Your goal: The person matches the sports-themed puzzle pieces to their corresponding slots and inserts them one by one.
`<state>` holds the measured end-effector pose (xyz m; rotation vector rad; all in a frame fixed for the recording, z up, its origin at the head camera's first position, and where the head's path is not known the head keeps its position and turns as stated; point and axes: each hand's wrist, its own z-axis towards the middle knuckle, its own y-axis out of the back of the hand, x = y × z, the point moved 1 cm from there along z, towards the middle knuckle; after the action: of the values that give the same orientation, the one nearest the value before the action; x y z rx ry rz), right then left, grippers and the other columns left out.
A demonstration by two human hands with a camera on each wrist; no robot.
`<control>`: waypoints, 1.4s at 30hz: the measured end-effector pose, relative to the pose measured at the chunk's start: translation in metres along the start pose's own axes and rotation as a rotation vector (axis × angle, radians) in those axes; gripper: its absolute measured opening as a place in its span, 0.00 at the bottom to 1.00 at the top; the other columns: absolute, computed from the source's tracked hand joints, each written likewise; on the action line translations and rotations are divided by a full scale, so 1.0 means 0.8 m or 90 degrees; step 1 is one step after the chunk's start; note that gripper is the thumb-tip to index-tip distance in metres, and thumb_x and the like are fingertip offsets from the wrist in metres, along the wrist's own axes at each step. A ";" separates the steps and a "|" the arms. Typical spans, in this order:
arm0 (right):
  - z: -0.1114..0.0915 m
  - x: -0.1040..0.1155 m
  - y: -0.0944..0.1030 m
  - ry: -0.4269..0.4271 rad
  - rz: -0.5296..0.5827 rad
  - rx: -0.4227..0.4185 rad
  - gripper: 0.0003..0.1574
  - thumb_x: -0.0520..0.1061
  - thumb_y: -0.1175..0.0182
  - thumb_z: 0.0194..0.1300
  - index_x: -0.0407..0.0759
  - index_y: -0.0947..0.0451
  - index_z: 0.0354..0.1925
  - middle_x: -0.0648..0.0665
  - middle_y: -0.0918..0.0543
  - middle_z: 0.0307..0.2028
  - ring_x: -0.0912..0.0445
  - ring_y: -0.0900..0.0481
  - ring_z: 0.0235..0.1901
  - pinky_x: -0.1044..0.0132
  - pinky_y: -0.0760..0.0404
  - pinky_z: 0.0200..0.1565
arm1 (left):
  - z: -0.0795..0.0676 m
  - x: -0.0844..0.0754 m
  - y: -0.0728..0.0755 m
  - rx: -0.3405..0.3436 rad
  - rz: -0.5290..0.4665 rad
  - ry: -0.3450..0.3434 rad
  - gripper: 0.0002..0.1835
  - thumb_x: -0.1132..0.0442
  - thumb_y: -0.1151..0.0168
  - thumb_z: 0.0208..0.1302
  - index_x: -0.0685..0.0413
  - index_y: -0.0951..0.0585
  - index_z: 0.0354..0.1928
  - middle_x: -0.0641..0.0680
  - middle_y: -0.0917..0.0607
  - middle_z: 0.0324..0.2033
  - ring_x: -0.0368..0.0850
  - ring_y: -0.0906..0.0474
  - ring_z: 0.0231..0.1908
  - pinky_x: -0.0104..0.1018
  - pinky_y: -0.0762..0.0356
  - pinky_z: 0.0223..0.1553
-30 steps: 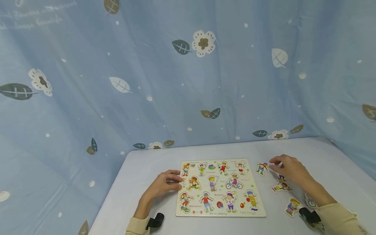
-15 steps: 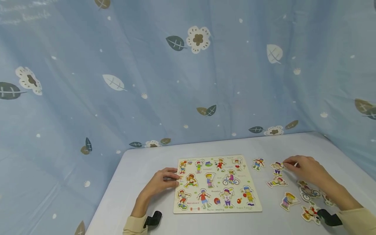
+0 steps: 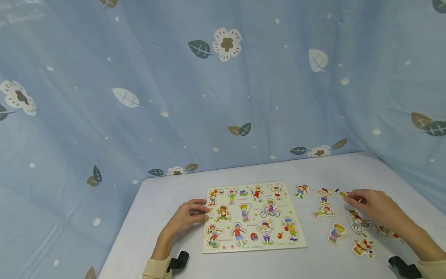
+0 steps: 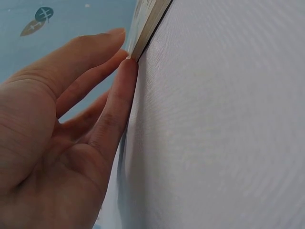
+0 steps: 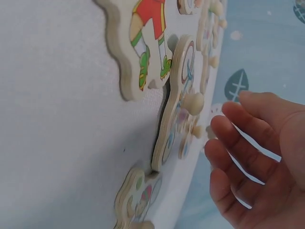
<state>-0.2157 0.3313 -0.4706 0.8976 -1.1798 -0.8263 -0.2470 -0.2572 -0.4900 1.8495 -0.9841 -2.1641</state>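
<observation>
A wooden puzzle board [image 3: 256,248] with printed sports children lies in the middle of the table. My left hand [image 3: 188,215] is beside its left edge; in the left wrist view the fingertips touch the board's edge [image 4: 151,31]. My right hand [image 3: 373,203] is at the table's right, fingers bent, fingertips right at a puzzle piece [image 3: 340,192] with yellow and dark blue parts. The fingers hide much of that piece, and I cannot tell whether they pinch it. In the right wrist view, the right hand [image 5: 257,148] hovers beside knobbed pieces.
Several loose pieces lie near the right hand: a purple-capped child [image 3: 324,196], a blue-capped child [image 3: 301,191], a lying child [image 3: 324,211], a golfer [image 3: 337,233], a cyclist [image 3: 359,222] and a red-clad footballer [image 3: 363,247]. A blue patterned curtain [image 3: 223,89] hangs behind the table.
My right hand has moved right, away from the purple-capped piece, uncovering it and other pieces, and is now at the yellow and blue one. The left hand stays at the board; the head view shifts slightly.
</observation>
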 end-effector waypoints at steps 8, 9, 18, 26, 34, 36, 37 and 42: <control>-0.014 0.010 -0.015 0.085 0.015 0.012 0.05 0.45 0.30 0.58 0.49 0.15 0.35 0.61 0.19 0.27 0.74 0.30 0.25 0.73 0.26 0.24 | 0.000 -0.001 0.001 -0.003 0.002 0.003 0.13 0.59 0.27 0.57 0.55 0.13 0.43 0.61 0.25 0.63 0.61 0.29 0.64 0.36 0.18 0.56; -0.013 0.013 -0.019 0.093 0.017 0.011 0.05 0.45 0.30 0.57 0.50 0.15 0.35 0.62 0.19 0.27 0.75 0.30 0.25 0.74 0.25 0.24 | 0.000 -0.001 0.000 -0.003 0.003 0.004 0.13 0.59 0.27 0.57 0.55 0.13 0.43 0.61 0.25 0.63 0.61 0.29 0.64 0.36 0.18 0.56; -0.002 0.051 -0.045 0.104 0.043 0.048 0.04 0.47 0.32 0.60 0.52 0.14 0.35 0.62 0.18 0.27 0.74 0.28 0.25 0.74 0.24 0.25 | -0.003 -0.001 -0.005 0.001 0.011 -0.004 0.13 0.59 0.28 0.57 0.56 0.13 0.43 0.63 0.25 0.63 0.64 0.30 0.64 0.37 0.18 0.55; 0.003 0.063 -0.047 0.103 0.038 0.037 0.05 0.46 0.32 0.59 0.49 0.15 0.36 0.60 0.17 0.27 0.73 0.27 0.25 0.74 0.24 0.25 | -0.001 -0.001 -0.004 -0.006 0.016 -0.002 0.13 0.59 0.28 0.57 0.56 0.13 0.43 0.62 0.24 0.62 0.63 0.29 0.64 0.34 0.17 0.55; 0.003 0.067 -0.044 0.088 0.011 0.032 0.03 0.45 0.30 0.57 0.51 0.15 0.33 0.60 0.18 0.26 0.72 0.27 0.24 0.73 0.25 0.24 | 0.000 -0.006 -0.007 -0.010 -0.005 0.017 0.14 0.58 0.27 0.56 0.53 0.13 0.43 0.60 0.26 0.64 0.61 0.31 0.66 0.37 0.19 0.58; 0.004 0.069 -0.045 0.083 0.001 0.034 0.03 0.46 0.30 0.57 0.51 0.15 0.32 0.60 0.19 0.25 0.72 0.28 0.24 0.73 0.26 0.24 | -0.001 -0.006 -0.007 -0.010 -0.009 0.021 0.14 0.59 0.27 0.55 0.53 0.13 0.43 0.60 0.26 0.64 0.61 0.31 0.66 0.39 0.20 0.58; 0.005 0.069 -0.045 0.080 -0.004 0.036 0.03 0.46 0.30 0.57 0.51 0.15 0.32 0.60 0.19 0.25 0.72 0.29 0.24 0.73 0.27 0.24 | -0.001 -0.005 -0.006 -0.011 -0.011 0.021 0.13 0.60 0.27 0.55 0.53 0.13 0.43 0.60 0.26 0.64 0.61 0.31 0.66 0.40 0.20 0.58; 0.007 0.074 -0.047 0.067 -0.020 0.043 0.03 0.46 0.30 0.57 0.50 0.16 0.32 0.59 0.20 0.25 0.70 0.29 0.24 0.71 0.28 0.24 | -0.003 -0.005 -0.005 -0.015 -0.024 0.020 0.13 0.62 0.27 0.55 0.54 0.13 0.43 0.61 0.26 0.64 0.62 0.32 0.66 0.44 0.20 0.58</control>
<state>-0.2124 0.2621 -0.4800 1.0054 -1.1094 -0.7595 -0.2421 -0.2529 -0.4887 1.9004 -0.9216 -2.1505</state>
